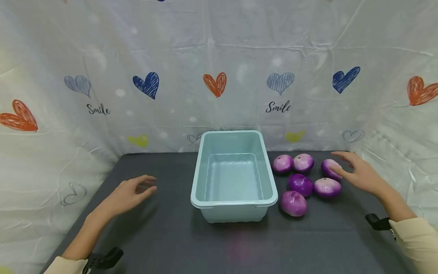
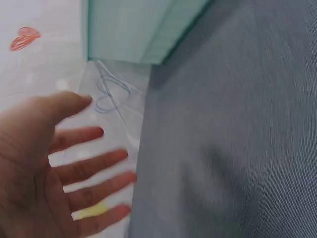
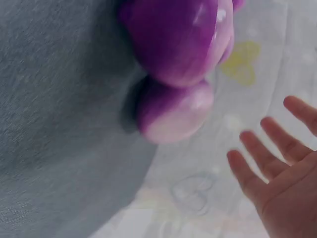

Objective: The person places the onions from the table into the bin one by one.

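Observation:
Several purple onions (image 1: 293, 203) lie on the dark table, grouped along the right side of a pale blue plastic tub (image 1: 234, 217). My right hand (image 1: 363, 173) hovers by the rightmost onion (image 1: 326, 167), its thumb overlapping that onion in the head view. The right wrist view shows the same hand (image 3: 290, 173) with spread fingers and bare palm, apart from the onions (image 3: 176, 111). To the left of the tub, my left hand (image 1: 126, 194) is held over the table with nothing in it. Its fingers (image 2: 91, 166) are loosely spread in the left wrist view.
Behind the table (image 1: 164, 243) and along its sides hangs a white sheet (image 1: 239, 45) printed with hearts and the word Smile. The tub's inside (image 1: 234, 175) shows only its bare floor. A black wrist strap (image 1: 102, 260) sits on each wrist.

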A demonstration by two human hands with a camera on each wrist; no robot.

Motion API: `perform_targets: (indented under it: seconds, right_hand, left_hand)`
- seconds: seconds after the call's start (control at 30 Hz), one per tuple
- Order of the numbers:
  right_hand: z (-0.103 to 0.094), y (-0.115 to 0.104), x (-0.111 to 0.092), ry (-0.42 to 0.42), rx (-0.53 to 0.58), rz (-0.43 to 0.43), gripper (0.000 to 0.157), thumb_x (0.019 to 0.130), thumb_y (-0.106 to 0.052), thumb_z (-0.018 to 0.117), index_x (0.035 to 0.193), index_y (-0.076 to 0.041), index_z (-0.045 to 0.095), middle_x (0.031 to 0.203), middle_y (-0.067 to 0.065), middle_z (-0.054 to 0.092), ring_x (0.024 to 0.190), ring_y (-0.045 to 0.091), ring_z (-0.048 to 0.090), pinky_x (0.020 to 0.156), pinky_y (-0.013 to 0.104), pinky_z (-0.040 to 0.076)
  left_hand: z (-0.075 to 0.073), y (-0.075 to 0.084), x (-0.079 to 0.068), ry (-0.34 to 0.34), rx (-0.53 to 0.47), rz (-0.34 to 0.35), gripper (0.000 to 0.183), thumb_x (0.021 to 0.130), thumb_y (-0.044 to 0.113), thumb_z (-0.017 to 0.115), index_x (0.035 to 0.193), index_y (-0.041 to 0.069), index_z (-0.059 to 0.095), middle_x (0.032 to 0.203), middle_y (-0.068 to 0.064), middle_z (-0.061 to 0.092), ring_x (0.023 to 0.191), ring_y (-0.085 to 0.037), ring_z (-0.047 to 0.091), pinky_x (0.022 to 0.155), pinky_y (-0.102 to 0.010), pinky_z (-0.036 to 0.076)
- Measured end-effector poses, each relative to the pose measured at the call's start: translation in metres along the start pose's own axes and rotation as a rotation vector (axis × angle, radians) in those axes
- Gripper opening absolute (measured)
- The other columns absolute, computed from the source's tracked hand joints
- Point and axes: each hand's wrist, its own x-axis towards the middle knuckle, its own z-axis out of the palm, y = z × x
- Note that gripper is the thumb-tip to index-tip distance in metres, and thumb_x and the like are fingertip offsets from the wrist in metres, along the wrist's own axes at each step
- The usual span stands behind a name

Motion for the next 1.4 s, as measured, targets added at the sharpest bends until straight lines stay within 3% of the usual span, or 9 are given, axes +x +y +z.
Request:
perform_targets:
  seconds: [0.1,0.27,0.43,0.67,0.8,0.93,1.0,1.17,1.4]
  right_hand:
    - [-0.004,0.009,-0.005,0.004,0.060,0.034,0.054,0.102,-0.024,0.065,0.145,0.002,0.047,0.144,0.030,0.044,0.127,0.054,0.045,0.096,0.067,0.038]
    - [-0.005,0.025,-0.014,0.005,0.156,0.080,0.056,0.101,-0.018,0.067,0.148,0.003,0.044,0.147,0.027,0.043,0.129,0.053,0.044,0.091,0.023,0.048]
    - [-0.003,0.038,-0.014,0.004,0.219,0.070,0.066,0.097,-0.012,0.072,0.152,0.004,0.038,0.151,0.028,0.037,0.130,0.055,0.040,0.085,0.009,0.041]
    - [0.001,0.055,-0.007,-0.062,0.261,0.093,0.081,0.095,-0.011,0.074,0.158,0.002,0.025,0.157,0.029,0.026,0.135,0.056,0.032,0.085,0.010,0.041]
    - [0.005,0.064,-0.004,-0.087,0.259,0.133,0.084,0.095,-0.014,0.075,0.158,0.002,0.022,0.157,0.032,0.024,0.135,0.057,0.031,0.098,0.041,0.047]
    - [0.009,0.070,0.000,-0.103,0.281,0.169,0.084,0.096,-0.017,0.074,0.158,0.003,0.022,0.156,0.035,0.023,0.137,0.058,0.029,0.098,0.069,0.035]
    - [0.010,0.072,0.001,-0.107,0.299,0.178,0.083,0.096,-0.017,0.074,0.158,0.003,0.022,0.156,0.035,0.024,0.137,0.058,0.029,0.099,0.069,0.033]
    - [0.013,0.076,0.006,-0.095,0.314,0.180,0.078,0.095,-0.016,0.075,0.156,0.003,0.029,0.154,0.033,0.030,0.136,0.056,0.033,0.094,0.026,0.044]
    - [0.017,0.075,0.009,-0.111,0.292,0.185,0.072,0.097,-0.021,0.074,0.154,0.001,0.036,0.152,0.028,0.037,0.134,0.052,0.038,0.095,0.042,0.045]
  left_hand:
    - [0.002,0.001,0.000,0.000,-0.241,0.066,0.040,0.106,0.025,0.059,0.141,0.005,0.055,0.126,-0.018,0.065,0.106,-0.034,0.067,0.084,-0.048,0.054]
    - [0.013,0.009,0.008,-0.024,-0.594,0.094,0.051,0.108,0.015,0.054,0.155,0.009,0.036,0.133,-0.025,0.059,0.111,-0.022,0.067,0.088,-0.041,0.054]
    - [0.030,0.022,0.020,-0.059,-0.774,0.073,0.064,0.108,0.014,0.052,0.163,0.020,0.020,0.139,-0.026,0.052,0.117,-0.024,0.063,0.091,-0.041,0.053]
    - [0.049,0.045,0.035,-0.107,-0.824,0.098,0.068,0.107,0.014,0.053,0.164,0.028,0.019,0.137,-0.025,0.051,0.121,-0.045,0.053,0.093,-0.048,0.050]
    - [0.056,0.053,0.039,-0.129,-0.819,0.114,0.070,0.105,0.015,0.057,0.163,0.031,0.020,0.135,-0.024,0.050,0.121,-0.041,0.054,0.095,-0.054,0.048]
    - [0.060,0.057,0.042,-0.147,-0.830,0.128,0.071,0.104,0.014,0.059,0.162,0.031,0.022,0.130,-0.022,0.051,0.118,-0.037,0.057,0.095,-0.053,0.048]
    - [0.062,0.058,0.043,-0.153,-0.844,0.139,0.071,0.104,0.014,0.059,0.163,0.029,0.023,0.128,-0.023,0.052,0.115,-0.037,0.058,0.094,-0.051,0.049]
    - [0.066,0.058,0.045,-0.179,-0.905,0.199,0.068,0.104,0.015,0.059,0.163,0.022,0.025,0.132,-0.028,0.050,0.115,-0.040,0.058,0.092,-0.048,0.051]
    - [0.070,0.057,0.048,-0.171,-0.902,0.231,0.067,0.102,0.013,0.061,0.161,0.018,0.030,0.137,-0.027,0.049,0.118,-0.040,0.056,0.092,-0.047,0.050]
